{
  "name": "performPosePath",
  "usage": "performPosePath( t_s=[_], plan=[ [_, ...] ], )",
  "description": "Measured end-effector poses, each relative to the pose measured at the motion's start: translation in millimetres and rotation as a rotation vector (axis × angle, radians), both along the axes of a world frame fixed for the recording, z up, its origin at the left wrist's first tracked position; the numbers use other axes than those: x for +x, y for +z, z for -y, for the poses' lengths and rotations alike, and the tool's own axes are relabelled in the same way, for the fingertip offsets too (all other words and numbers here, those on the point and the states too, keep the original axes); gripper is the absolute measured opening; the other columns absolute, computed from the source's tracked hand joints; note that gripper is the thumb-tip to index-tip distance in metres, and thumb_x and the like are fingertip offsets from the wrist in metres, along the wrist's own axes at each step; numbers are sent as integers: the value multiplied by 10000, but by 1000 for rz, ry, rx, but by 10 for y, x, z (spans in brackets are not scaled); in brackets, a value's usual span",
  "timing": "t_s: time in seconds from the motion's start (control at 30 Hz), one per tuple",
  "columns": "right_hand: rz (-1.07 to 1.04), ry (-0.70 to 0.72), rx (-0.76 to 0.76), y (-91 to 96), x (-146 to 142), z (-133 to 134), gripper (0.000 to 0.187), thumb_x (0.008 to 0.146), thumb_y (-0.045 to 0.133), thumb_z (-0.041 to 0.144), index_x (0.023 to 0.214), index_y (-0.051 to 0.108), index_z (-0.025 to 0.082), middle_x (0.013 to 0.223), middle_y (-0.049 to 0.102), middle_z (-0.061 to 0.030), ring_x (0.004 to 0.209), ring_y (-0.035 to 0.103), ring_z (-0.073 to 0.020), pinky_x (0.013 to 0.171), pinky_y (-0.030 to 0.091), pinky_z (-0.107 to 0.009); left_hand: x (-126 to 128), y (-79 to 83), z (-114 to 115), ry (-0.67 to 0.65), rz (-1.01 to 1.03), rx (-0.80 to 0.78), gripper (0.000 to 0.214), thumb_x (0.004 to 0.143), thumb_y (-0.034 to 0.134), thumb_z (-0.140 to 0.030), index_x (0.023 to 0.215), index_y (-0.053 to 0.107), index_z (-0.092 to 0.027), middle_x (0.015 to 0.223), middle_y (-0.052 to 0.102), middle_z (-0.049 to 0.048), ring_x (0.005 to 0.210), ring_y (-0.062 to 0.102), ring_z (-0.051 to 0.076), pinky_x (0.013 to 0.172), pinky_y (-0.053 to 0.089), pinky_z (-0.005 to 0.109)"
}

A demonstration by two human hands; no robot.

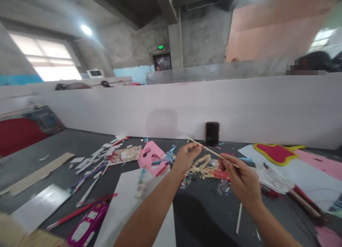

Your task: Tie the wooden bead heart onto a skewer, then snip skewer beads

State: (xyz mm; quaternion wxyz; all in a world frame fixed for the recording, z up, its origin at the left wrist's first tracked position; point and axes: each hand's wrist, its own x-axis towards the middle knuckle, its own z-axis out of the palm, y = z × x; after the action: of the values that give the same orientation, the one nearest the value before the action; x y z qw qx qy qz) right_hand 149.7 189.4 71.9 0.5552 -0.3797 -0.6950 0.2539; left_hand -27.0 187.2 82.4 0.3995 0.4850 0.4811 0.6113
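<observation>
A thin pale stick (pixel 211 151), wooden by its look, slants between my two hands above the dark table. My left hand (pixel 186 157) pinches it near its far upper end. Farther down, the fingers of my right hand (pixel 242 178) are closed around the same stick. Below the hands lie a braided tan loop (pixel 201 163) and a bundle of red and tan sticks (pixel 217 173). Left of my left hand is a pink cut-out sheet (pixel 151 154) with holes, with blue ribbon (pixel 169 156) on it. Another pale stick (pixel 238 218) lies below my right hand.
A dark phone-like object (pixel 212 134) leans against the white partition (pixel 120 111). White strips, a purple device (pixel 89 222) and white paper (pixel 125 193) lie at left. A red-and-yellow shape (pixel 276 154) and a brush-like tool (pixel 304 200) are at right.
</observation>
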Motion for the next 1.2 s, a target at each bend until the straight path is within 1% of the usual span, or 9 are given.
performPosePath(
  t_s=[0.17, 0.3, 0.4, 0.5, 0.67, 0.83, 1.0, 1.1, 1.2],
  plan=[
    [-75, 80, -67, -58, 10, 5, 252, 850, 536, 382, 986, 646, 200, 763, 698, -53, 653, 651, -160, 605, 540, -268, 73, -35, -78, -71, 105, -32, 314, 671, 692, -451, 772, 700, -154, 783, 670, 15, 780, 557, 153, 758, 392, 252],
    [-85, 87, -48, -108, 61, 12, 220, 855, 536, 345, 984, 657, 213, 775, 690, -52, 652, 637, -155, 606, 530, -273, 127, -32, -118, -118, 160, -87, 323, 646, 721, -440, 801, 713, -156, 756, 667, 17, 774, 551, 147, 749, 389, 243],
    [-78, 74, -14, -116, 115, 4, 207, 861, 528, 331, 965, 668, 219, 767, 679, -48, 662, 628, -151, 600, 521, -262, 178, 19, -136, -145, 195, -140, 285, 636, 739, -421, 762, 712, -167, 783, 669, 14, 800, 547, 147, 744, 390, 231],
    [-49, 41, 26, -90, 160, -17, 214, 870, 512, 328, 963, 667, 214, 779, 677, -46, 672, 633, -147, 595, 519, -251, 213, 89, -158, -164, 214, -161, 265, 622, 756, -409, 724, 699, -172, 804, 668, 7, 861, 543, 155, 784, 384, 226],
    [-115, 91, 67, -15, 208, -43, 190, 882, 498, 291, 972, 648, 217, 770, 657, -35, 628, 614, -127, 582, 509, -243, 261, 182, -171, -246, 227, -169, 306, 627, 740, -459, 736, 690, -177, 801, 664, 17, 873, 543, 178, 792, 385, 245],
    [-121, 102, 84, 54, 225, -7, 170, 872, 512, 289, 946, 654, 231, 758, 649, -27, 632, 612, -137, 579, 510, -252, 303, 242, -156, -235, 223, -154, 319, 608, 738, -470, 712, 690, -172, 816, 667, 30, 905, 553, 200, 798, 390, 258],
    [-182, 97, 61, 102, 232, 72, 164, 866, 524, 300, 935, 654, 228, 750, 647, -26, 628, 612, -134, 589, 516, -258, 277, 230, -135, -258, 192, -160, 319, 588, 754, -445, 740, 719, -167, 852, 687, 51, 910, 568, 206, 785, 399, 262],
    [-164, 77, 60, 118, 243, 131, 169, 860, 530, 301, 934, 660, 221, 747, 654, -28, 640, 621, -134, 592, 518, -252, 266, 195, -114, -268, 198, -161, 308, 584, 768, -424, 746, 724, -165, 828, 688, 55, 883, 574, 204, 769, 408, 267],
    [-169, 74, 38, 115, 259, 193, 172, 859, 532, 301, 926, 663, 212, 762, 662, -33, 647, 627, -129, 591, 519, -247, 288, 184, -76, -275, 225, -202, 308, 561, 787, -420, 740, 724, -177, 828, 688, 42, 879, 568, 192, 770, 410, 260]
  ],
)
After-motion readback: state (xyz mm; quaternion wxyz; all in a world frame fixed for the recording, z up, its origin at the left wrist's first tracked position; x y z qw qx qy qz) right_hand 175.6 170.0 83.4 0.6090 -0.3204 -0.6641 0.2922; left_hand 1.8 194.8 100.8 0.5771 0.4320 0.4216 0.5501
